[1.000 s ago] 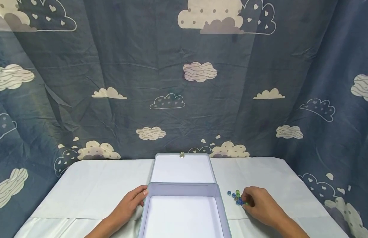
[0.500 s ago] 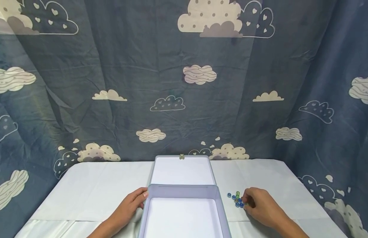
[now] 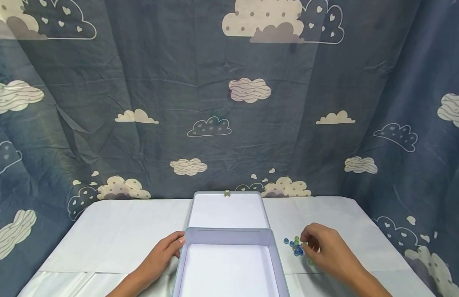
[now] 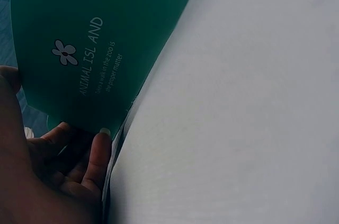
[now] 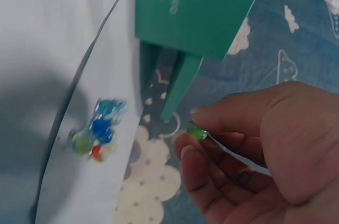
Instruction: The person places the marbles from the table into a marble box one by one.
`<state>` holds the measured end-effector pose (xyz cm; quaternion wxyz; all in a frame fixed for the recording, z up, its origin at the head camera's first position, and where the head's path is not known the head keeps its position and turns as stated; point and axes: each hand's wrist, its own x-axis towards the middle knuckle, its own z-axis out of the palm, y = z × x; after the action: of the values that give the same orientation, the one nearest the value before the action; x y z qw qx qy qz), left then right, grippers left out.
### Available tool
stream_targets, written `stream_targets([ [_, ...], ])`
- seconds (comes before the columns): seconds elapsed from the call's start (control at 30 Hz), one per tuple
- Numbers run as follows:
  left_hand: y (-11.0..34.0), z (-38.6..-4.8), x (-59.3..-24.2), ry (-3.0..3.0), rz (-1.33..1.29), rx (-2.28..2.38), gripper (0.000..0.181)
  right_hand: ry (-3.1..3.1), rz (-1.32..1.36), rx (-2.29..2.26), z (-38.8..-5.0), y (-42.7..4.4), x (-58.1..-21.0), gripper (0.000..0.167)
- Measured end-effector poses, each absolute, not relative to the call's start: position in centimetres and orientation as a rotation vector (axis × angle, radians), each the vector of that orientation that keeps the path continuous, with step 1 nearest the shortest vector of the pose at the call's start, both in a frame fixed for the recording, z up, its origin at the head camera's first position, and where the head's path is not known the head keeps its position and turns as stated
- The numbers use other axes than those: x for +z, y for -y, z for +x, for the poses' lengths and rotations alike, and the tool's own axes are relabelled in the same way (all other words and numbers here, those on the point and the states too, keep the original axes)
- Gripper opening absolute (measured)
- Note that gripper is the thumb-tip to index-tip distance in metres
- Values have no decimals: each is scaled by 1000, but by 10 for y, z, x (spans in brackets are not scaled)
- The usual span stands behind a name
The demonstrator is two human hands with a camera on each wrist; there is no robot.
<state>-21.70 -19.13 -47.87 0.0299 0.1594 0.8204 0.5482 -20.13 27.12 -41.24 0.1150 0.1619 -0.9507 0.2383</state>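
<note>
An open-lidded box point(image 3: 271, 247) with a pale inside stands before me, its green outside point(image 4: 79, 17) printed with a flower and lettering. My left hand point(image 3: 162, 252) holds the box's left wall, thumb at the rim and curled fingers against the green side. My right hand point(image 3: 329, 247) pinches a green marble point(image 5: 196, 131) between thumb and fingertips, just above the table. To the left of that hand lie several marbles point(image 3: 296, 250), mostly blue, some green; one showing red appears in the right wrist view. Partly covered by the right hand, another green marble point(image 3: 310, 262) lies underneath.
The lid point(image 3: 228, 210), with a small metal clasp point(image 3: 227, 193), lies back behind the box. A white cloth point(image 3: 132, 235) covers the table. Behind it hangs a dark blue curtain point(image 3: 155, 144) with cloud prints.
My right hand has lifted slightly from the marbles, with a green one in its fingertips, and uncovered another green marble below. The left hand stays at the box.
</note>
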Motion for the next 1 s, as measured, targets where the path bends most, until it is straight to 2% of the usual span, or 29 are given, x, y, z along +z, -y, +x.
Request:
stream_targets([
  [0.5, 191, -216, -479, -2526, 525, 1715, 47, 2484, 708, 827, -178, -240, -405, 50],
  [1.0, 191, -216, -478, -2525, 462, 1703, 51, 2417, 895, 917, -169, -217, -416, 52],
])
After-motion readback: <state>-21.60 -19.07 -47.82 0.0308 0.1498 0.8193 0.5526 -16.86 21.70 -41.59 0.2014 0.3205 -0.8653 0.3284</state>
